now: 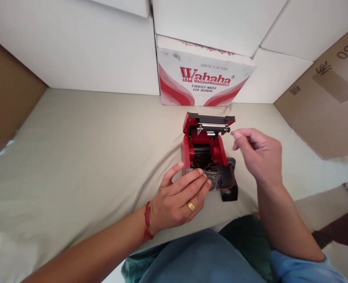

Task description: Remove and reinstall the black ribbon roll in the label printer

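Observation:
A small red and black device (207, 151) with its lid flipped up sits on a beige cloth surface (82, 157). A metal bar shows under the raised lid, and a clear part and a red wire sit at its front. My left hand (178, 196), wearing a gold ring and a red wrist thread, rests against the device's front left with fingers stretched onto the clear part. My right hand (258, 155) hovers just right of the device, fingers loosely curled and pinched together; anything between them is too small to make out.
A white and red "Wahaha" carton (202, 74) stands right behind the device against stacked white boxes (74, 43). Brown cardboard boxes flank the scene at the far left (6, 94) and right (330, 90). Blue cloth on my lap (203, 259) fills the bottom.

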`<state>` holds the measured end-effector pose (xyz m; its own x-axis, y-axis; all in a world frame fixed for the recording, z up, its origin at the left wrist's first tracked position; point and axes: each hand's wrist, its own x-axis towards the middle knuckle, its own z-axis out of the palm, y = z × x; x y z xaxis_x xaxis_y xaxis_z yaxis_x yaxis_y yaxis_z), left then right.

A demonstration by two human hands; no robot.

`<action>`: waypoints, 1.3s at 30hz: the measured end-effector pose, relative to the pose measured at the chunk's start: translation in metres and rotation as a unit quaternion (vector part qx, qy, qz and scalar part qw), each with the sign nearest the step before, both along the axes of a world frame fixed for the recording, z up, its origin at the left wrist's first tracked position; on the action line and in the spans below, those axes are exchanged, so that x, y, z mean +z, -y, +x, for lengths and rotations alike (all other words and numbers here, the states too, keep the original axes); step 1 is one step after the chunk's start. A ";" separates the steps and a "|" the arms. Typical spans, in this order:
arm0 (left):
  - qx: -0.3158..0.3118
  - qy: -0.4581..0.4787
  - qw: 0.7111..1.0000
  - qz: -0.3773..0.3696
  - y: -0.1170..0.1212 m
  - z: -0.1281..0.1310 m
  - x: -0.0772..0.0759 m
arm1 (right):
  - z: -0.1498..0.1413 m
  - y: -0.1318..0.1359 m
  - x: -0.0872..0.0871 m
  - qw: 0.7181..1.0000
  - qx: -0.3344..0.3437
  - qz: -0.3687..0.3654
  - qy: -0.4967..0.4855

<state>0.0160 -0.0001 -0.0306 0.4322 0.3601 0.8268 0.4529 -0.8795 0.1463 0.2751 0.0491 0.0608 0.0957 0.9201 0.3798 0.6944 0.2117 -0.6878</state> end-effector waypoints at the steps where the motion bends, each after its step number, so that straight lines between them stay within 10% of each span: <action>1: -0.002 0.000 1.000 -0.001 0.000 0.000 -0.001 | 0.006 -0.005 -0.005 0.998 -0.041 0.032 -0.022; 9: 0.021 -0.001 1.000 0.010 0.001 0.000 0.000 | -0.001 -0.052 -0.036 0.989 0.072 -0.011 -0.126; 27: 0.048 -0.001 0.998 0.049 -0.001 -0.003 -0.011 | 0.009 0.048 -0.043 0.985 0.163 0.060 0.000; 39: -0.100 0.119 0.960 -0.231 -0.035 -0.033 -0.014 | -0.006 0.051 -0.033 0.991 0.115 0.026 -0.056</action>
<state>-0.0166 0.0350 -0.0441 0.3501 0.6421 0.6820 0.1877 -0.7614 0.6205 0.2688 -0.0020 0.0273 -0.0705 0.9019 0.4262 0.5437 0.3929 -0.7416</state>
